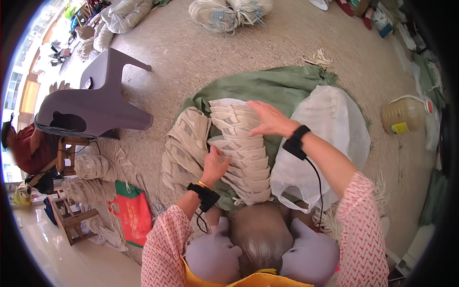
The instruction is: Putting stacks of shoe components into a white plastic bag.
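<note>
A long row of nested beige and grey shoe uppers (246,167) lies in front of me on a green cloth (272,79). My left hand (215,167) is at the row's left side, fingers curled in a pinch on the edge of one upper. Against the row's far right side rests my right hand (270,119), its thumb and fingers spread apart. Another pile of similar uppers (184,148) leans just left of the row. Close by on the right is a white plastic bag (330,129). A rounded brown plastic-covered form (262,234) sits between my knees.
A grey plastic chair (103,105) lies tipped at left, near a red and green bag (133,215), a wooden stool (71,215) and a seated person (28,148). Shoe-upper bundles (229,14) lie ahead. A jug (404,117) stands right; loose cords (318,58) lie beyond the cloth.
</note>
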